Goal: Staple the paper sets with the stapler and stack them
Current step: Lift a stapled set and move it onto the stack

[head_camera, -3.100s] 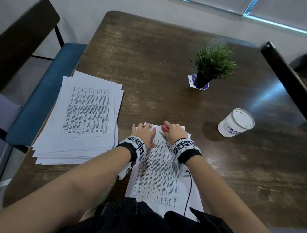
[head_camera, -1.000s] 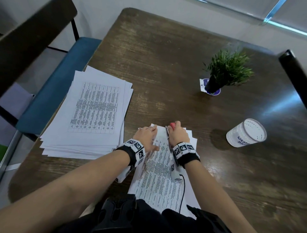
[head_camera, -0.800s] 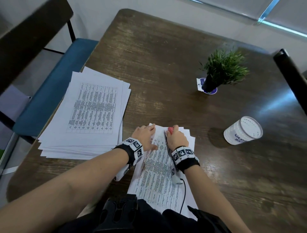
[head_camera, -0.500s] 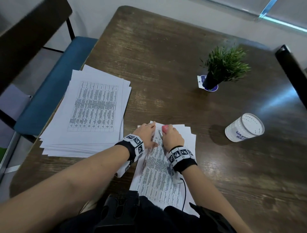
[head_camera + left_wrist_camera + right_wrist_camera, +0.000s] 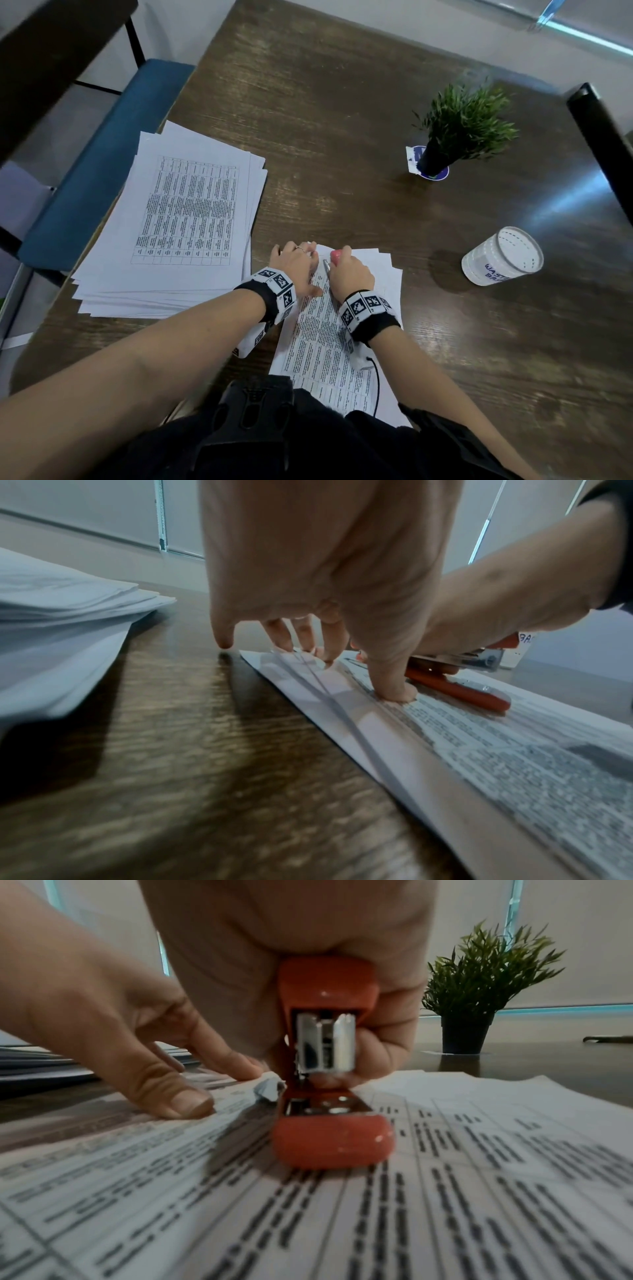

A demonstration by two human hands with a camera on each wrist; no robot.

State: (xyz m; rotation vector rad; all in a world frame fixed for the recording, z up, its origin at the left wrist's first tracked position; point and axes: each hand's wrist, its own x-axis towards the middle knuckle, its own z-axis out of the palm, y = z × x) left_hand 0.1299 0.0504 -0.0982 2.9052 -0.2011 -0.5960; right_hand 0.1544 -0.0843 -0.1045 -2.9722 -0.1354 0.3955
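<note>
A printed paper set [image 5: 322, 339] lies on the wooden table [image 5: 342, 120] right in front of me. My right hand [image 5: 349, 274] grips a small red stapler [image 5: 329, 1069] near the set's far left corner; its base [image 5: 459, 693] rests on the sheet. My left hand [image 5: 296, 265] presses the paper flat beside it, thumb [image 5: 390, 688] and fingertips [image 5: 192, 1104] spread on the page. A large pile of printed sheets [image 5: 181, 219] lies to the left, near the table's left edge.
A small potted plant [image 5: 459, 126] stands at the far right of the table. A white lidded cup [image 5: 503, 257] lies to the right of my hands. A blue chair seat [image 5: 96, 164] is beyond the table's left edge, and a dark chair back [image 5: 603, 137] is at the right.
My right hand with the stapler has shifted slightly left, closer to my left hand, at the paper's far corner. The left hand stays pressed on the sheet.
</note>
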